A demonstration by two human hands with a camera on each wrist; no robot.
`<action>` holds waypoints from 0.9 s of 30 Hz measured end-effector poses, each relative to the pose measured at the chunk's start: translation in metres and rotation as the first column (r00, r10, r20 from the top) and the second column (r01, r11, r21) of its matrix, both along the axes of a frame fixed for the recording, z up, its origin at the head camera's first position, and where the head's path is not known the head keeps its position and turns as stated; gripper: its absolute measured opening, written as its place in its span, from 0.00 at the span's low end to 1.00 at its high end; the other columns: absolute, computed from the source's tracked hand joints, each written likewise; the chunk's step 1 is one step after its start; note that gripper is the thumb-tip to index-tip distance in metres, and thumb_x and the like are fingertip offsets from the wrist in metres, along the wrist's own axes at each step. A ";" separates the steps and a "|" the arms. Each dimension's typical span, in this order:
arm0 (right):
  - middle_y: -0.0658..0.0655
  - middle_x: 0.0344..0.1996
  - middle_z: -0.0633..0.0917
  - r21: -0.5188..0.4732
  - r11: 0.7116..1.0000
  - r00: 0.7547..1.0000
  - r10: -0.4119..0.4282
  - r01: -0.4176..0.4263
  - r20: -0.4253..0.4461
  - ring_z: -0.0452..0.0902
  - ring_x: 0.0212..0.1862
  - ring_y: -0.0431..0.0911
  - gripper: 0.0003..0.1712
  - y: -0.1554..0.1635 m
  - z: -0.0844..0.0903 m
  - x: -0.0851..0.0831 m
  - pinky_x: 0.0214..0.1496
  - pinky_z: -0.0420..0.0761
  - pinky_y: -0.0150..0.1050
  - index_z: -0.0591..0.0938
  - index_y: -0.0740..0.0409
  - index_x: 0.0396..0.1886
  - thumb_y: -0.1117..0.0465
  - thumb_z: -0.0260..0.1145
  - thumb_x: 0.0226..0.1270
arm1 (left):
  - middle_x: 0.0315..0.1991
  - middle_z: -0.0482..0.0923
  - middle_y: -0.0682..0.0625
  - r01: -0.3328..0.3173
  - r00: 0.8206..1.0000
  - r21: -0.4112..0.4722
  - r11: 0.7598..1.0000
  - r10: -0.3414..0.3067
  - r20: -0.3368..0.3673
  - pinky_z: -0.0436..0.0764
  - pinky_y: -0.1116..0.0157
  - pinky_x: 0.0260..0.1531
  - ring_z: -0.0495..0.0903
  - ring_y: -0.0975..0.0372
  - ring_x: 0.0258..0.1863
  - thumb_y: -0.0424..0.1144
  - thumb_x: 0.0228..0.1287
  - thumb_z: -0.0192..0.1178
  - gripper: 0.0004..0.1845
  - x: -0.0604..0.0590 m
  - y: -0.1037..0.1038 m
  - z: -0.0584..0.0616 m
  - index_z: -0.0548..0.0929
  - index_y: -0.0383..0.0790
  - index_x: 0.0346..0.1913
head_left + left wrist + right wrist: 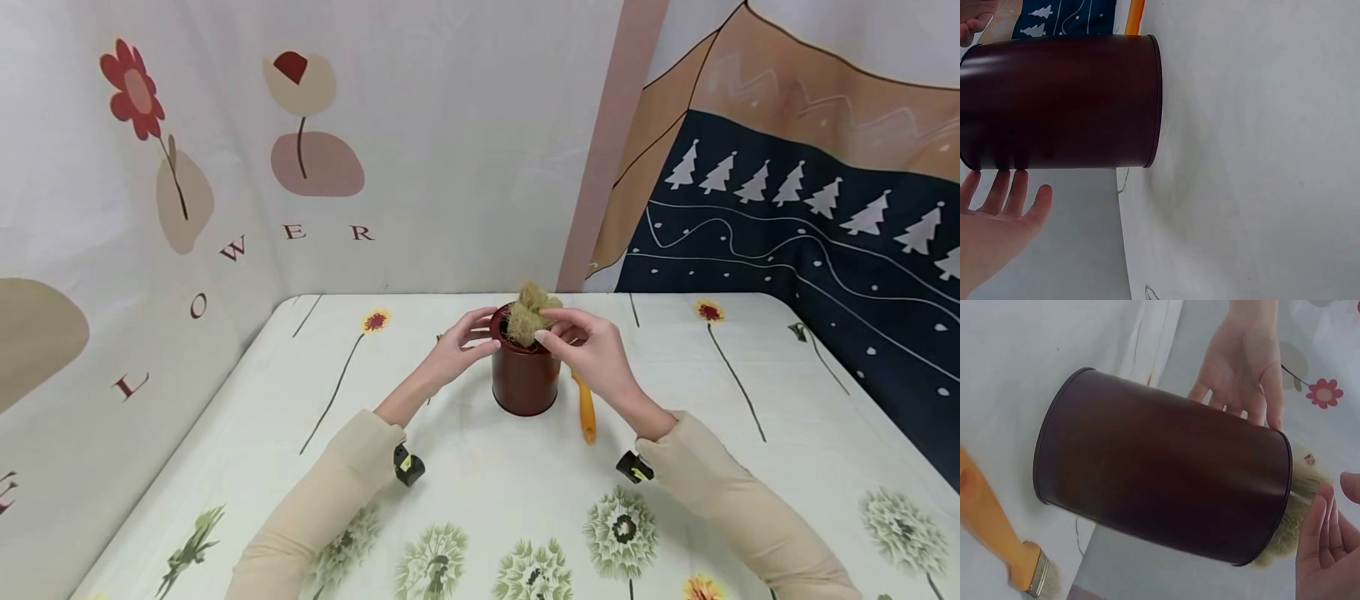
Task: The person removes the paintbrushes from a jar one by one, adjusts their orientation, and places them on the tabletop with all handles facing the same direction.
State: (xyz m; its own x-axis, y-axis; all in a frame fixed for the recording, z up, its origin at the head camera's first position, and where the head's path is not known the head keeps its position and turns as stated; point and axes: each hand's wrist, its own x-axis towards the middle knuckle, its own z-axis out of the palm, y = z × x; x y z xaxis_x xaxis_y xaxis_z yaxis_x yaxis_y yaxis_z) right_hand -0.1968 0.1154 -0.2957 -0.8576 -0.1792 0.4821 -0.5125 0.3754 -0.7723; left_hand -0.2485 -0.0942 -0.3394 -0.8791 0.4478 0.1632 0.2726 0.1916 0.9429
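Observation:
A dark red cylindrical pot (525, 379) stands on the flower-print tablecloth, with a tuft of dry tan fibre (528, 317) sticking out of its top. My left hand (459, 343) rests straight fingers against the pot's left side near the rim; in the left wrist view its fingertips (999, 182) touch the pot (1066, 103). My right hand (592, 346) reaches over the right rim, thumb and fingers either side of the tuft's edge. The right wrist view shows the pot (1160, 481), the fibre (1294, 494), my right fingers (1319, 550) and the left hand (1244, 369) beyond.
An orange-handled brush (585, 410) lies on the table just right of the pot, under my right wrist; its handle (988, 519) and metal ferrule show in the right wrist view. Printed cloth walls close in the left, back and right sides of the table (480, 500).

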 end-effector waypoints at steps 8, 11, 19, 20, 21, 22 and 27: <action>0.56 0.23 0.79 -0.009 1.000 0.998 -0.025 0.025 -0.053 0.73 0.26 0.46 0.15 -0.001 -0.017 -0.016 0.28 0.75 0.31 0.80 0.68 0.42 0.66 0.66 0.54 | 0.59 0.60 0.39 0.001 1.000 -0.002 1.000 -0.001 0.003 0.66 0.57 0.52 0.62 0.51 0.57 0.36 0.62 0.54 0.29 0.000 0.000 0.000 0.57 0.37 0.65; 0.53 0.23 0.79 0.006 0.999 0.996 -0.035 0.036 -0.081 0.74 0.26 0.43 0.14 0.000 -0.026 -0.024 0.29 0.76 0.32 0.81 0.64 0.41 0.63 0.66 0.54 | 0.59 0.60 0.38 0.001 1.000 0.000 1.000 -0.001 -0.001 0.66 0.57 0.52 0.62 0.50 0.56 0.36 0.62 0.54 0.29 0.001 0.000 0.000 0.57 0.37 0.64; 0.51 0.23 0.78 0.036 0.998 0.991 -0.050 0.054 -0.123 0.73 0.25 0.41 0.09 0.000 -0.029 -0.026 0.28 0.77 0.33 0.82 0.63 0.36 0.64 0.66 0.54 | 0.59 0.60 0.38 0.001 1.000 -0.001 1.000 -0.001 -0.003 0.66 0.57 0.52 0.62 0.50 0.56 0.35 0.62 0.54 0.29 0.001 -0.001 0.002 0.57 0.36 0.64; 0.51 0.23 0.78 0.037 0.998 0.991 -0.051 0.056 -0.122 0.73 0.25 0.41 0.09 0.000 -0.029 -0.026 0.28 0.77 0.32 0.82 0.63 0.35 0.64 0.66 0.54 | 0.59 0.60 0.38 0.002 1.000 0.000 1.000 -0.002 -0.002 0.66 0.57 0.52 0.62 0.50 0.56 0.35 0.62 0.54 0.29 0.001 -0.001 0.002 0.57 0.36 0.64; 0.51 0.24 0.78 0.038 0.998 0.991 -0.052 0.057 -0.120 0.73 0.25 0.41 0.09 0.000 -0.029 -0.026 0.28 0.77 0.32 0.82 0.63 0.35 0.64 0.66 0.54 | 0.59 0.60 0.38 0.002 1.000 0.000 1.000 -0.002 -0.001 0.66 0.57 0.52 0.62 0.50 0.56 0.35 0.62 0.54 0.29 0.001 -0.001 0.002 0.57 0.36 0.64; 0.51 0.24 0.78 0.040 0.998 0.991 -0.053 0.058 -0.120 0.73 0.25 0.41 0.08 0.000 -0.029 -0.026 0.28 0.76 0.32 0.82 0.63 0.35 0.64 0.65 0.55 | 0.59 0.60 0.38 0.002 1.000 0.001 1.000 -0.002 0.000 0.66 0.57 0.52 0.62 0.50 0.57 0.35 0.62 0.54 0.29 0.001 -0.001 0.002 0.57 0.36 0.64; 0.51 0.24 0.78 0.044 0.997 0.991 -0.050 0.056 -0.125 0.72 0.25 0.41 0.07 0.000 -0.028 -0.026 0.28 0.76 0.32 0.82 0.62 0.34 0.64 0.65 0.55 | 0.59 0.60 0.38 0.002 1.000 0.003 1.000 -0.002 0.005 0.66 0.58 0.52 0.62 0.50 0.57 0.35 0.62 0.54 0.29 0.001 -0.001 0.002 0.57 0.37 0.64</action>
State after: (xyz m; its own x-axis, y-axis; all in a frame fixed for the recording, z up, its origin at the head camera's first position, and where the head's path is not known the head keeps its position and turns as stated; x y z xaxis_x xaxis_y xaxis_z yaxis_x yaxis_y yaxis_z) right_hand -0.2225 0.1154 -0.3241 -0.8009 -0.1603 0.5770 -0.5813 0.4397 -0.6847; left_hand -0.2472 -0.0949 -0.3375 -0.8789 0.4494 0.1598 0.2679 0.1879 0.9449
